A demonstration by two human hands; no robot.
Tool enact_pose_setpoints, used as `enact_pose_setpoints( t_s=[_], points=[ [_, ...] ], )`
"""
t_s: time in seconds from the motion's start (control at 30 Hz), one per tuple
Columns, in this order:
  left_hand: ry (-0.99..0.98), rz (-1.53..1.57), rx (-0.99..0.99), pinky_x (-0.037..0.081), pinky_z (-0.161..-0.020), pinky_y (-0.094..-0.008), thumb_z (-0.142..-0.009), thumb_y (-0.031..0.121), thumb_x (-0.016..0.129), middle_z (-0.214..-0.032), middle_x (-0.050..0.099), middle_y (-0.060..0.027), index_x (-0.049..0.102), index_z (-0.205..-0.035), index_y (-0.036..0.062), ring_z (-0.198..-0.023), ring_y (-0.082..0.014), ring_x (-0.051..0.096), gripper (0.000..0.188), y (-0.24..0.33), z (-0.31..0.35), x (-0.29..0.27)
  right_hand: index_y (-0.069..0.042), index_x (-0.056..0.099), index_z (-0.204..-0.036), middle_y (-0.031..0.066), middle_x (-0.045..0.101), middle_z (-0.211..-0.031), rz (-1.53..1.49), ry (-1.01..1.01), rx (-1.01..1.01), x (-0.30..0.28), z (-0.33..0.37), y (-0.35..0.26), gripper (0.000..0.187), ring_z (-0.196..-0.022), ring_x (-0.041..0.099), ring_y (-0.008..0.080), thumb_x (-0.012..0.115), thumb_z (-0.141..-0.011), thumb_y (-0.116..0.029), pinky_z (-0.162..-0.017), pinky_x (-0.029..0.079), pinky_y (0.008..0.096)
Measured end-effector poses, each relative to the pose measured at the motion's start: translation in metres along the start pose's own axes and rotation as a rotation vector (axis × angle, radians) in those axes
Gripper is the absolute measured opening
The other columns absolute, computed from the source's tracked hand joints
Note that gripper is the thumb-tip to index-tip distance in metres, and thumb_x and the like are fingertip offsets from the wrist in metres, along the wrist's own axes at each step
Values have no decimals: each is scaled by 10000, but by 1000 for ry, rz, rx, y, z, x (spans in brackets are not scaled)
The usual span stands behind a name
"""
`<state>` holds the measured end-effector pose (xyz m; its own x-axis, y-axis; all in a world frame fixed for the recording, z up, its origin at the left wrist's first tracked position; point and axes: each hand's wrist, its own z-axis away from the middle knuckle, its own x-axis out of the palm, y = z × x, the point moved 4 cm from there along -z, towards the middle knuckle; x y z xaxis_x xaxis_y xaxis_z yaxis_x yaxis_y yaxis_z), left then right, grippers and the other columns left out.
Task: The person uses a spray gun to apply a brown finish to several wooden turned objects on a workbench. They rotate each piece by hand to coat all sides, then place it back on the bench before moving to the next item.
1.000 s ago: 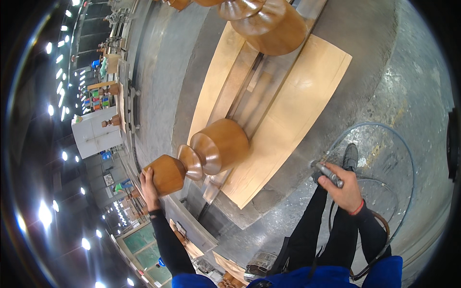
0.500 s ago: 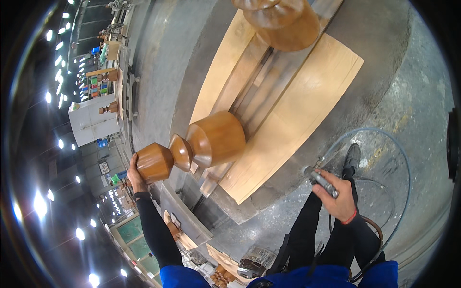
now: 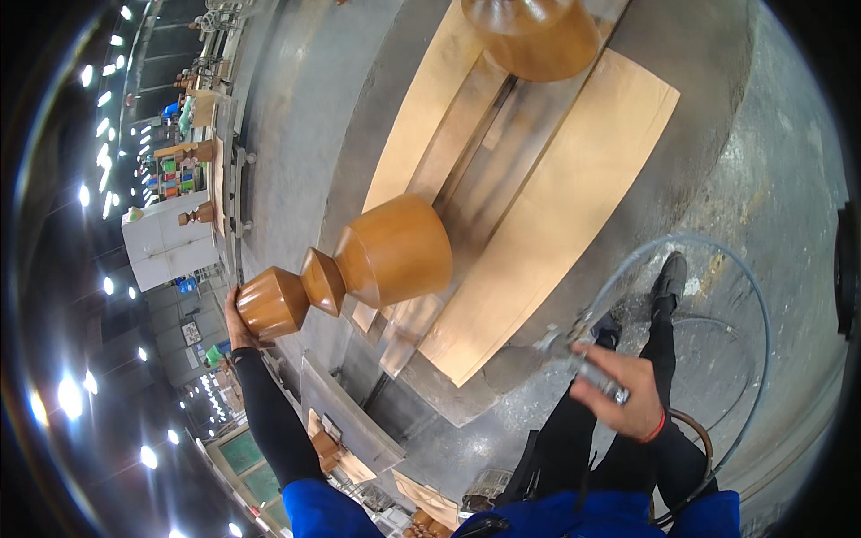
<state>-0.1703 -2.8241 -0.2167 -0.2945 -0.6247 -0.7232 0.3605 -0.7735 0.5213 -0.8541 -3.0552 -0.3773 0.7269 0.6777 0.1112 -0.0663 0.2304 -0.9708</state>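
My left hand (image 3: 240,325) is wrapped around the narrow end of a glossy brown turned wooden pedestal (image 3: 395,249), which tilts toward me. It has a wide tapered body, a pinched ring in the middle and a smaller faceted end. Its broad end rests on or just over a wooden-plank support (image 3: 560,215). In my right hand (image 3: 628,399) is a metal spray gun (image 3: 592,372) with a grey hose (image 3: 758,305). The gun is low, to the right of the pedestal and apart from it; its trigger is blurred.
Another brown turned pedestal (image 3: 538,40) stands at the far end of the planks. Similar wooden pieces sit on a bench (image 3: 215,179) at the left. A white panel (image 3: 166,238) stands beside it. The hose loops over the grey floor beside my shoe (image 3: 670,269).
The pedestal and my left hand have shifted slightly left and up in view. The spray gun has moved a little left and down. My legs have shifted, and a second shoe now shows.
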Motion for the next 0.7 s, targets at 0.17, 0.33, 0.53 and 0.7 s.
enact_pose_setpoints(
  t_s=[0.17,0.33,0.53,0.7],
  points=[
    [4,82,122,543,-1009,-563,-958,645,624,-1296,717,-139,651,-1386,141,-1157,-346,707,662,-6,-61,-33,71,712,-1333,233,791,-1176,-103,-117,-184,36,22,-24,563,-956,818,331,915,-843,-116,-836,640,360],
    [-27,41,192,551,-1007,-581,-972,671,582,-1330,716,-169,642,-1412,106,-1177,-380,710,719,-2,-94,-40,61,721,-1325,248,797,-1123,43,123,169,36,15,17,510,-985,818,309,881,-882,-134,-873,626,364],
    [172,84,350,572,-999,-514,-998,618,640,-1288,715,-173,635,-1405,-18,-1149,-344,720,755,14,-80,-34,85,708,-1324,248,795,-1108,-147,-164,-172,44,34,-18,561,-944,819,315,912,-831,-89,-822,635,351],
    [-18,98,557,511,-1058,-355,-1047,479,675,-1356,686,-153,614,-1432,-85,-1194,-249,676,686,13,-36,-13,53,723,-1318,242,795,-1119,-18,13,47,48,26,34,487,-938,815,317,870,-891,-130,-845,617,350]
  ],
)
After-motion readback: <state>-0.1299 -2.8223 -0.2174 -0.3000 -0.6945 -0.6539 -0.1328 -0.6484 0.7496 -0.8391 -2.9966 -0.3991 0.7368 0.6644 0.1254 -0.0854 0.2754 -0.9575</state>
